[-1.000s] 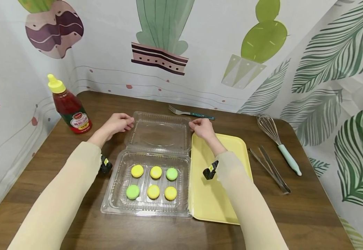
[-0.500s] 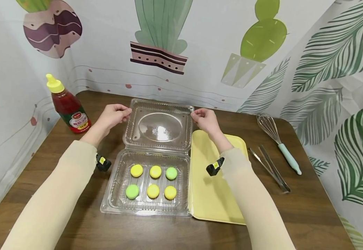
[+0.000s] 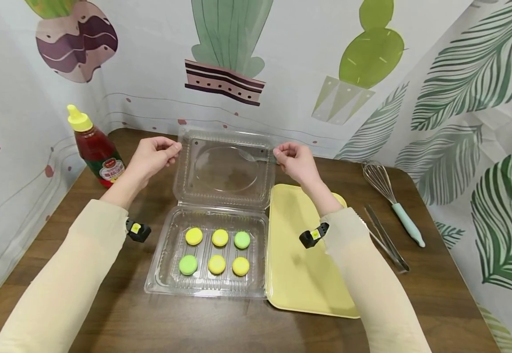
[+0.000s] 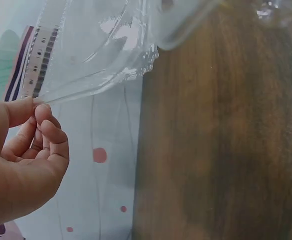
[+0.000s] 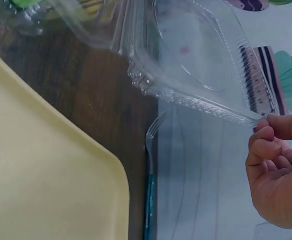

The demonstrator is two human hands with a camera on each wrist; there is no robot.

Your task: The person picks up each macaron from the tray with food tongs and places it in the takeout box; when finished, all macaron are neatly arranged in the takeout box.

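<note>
A clear plastic clamshell container (image 3: 203,289) lies open on the wooden table, its hinged lid (image 3: 225,171) tilted up at the back. Several yellow and green macarons (image 3: 217,264) sit in two rows inside the base. My left hand (image 3: 152,159) pinches the lid's far left corner between thumb and index finger; the left wrist view shows this pinch closely. At the far right corner, my right hand (image 3: 297,162) pinches the lid edge the same way, as the right wrist view confirms.
A yellow tray (image 3: 309,274) touches the container's right side, partly under my right forearm. Tongs (image 3: 386,235) and a whisk (image 3: 390,201) lie farther right. A ketchup bottle (image 3: 99,147) stands at back left. Behind the lid lies a fork (image 5: 150,170) with a teal handle.
Both hands have raised the lid from nearly flat to a steeper tilt, moving up and slightly apart in the head view. The macarons keep their places in the base.
</note>
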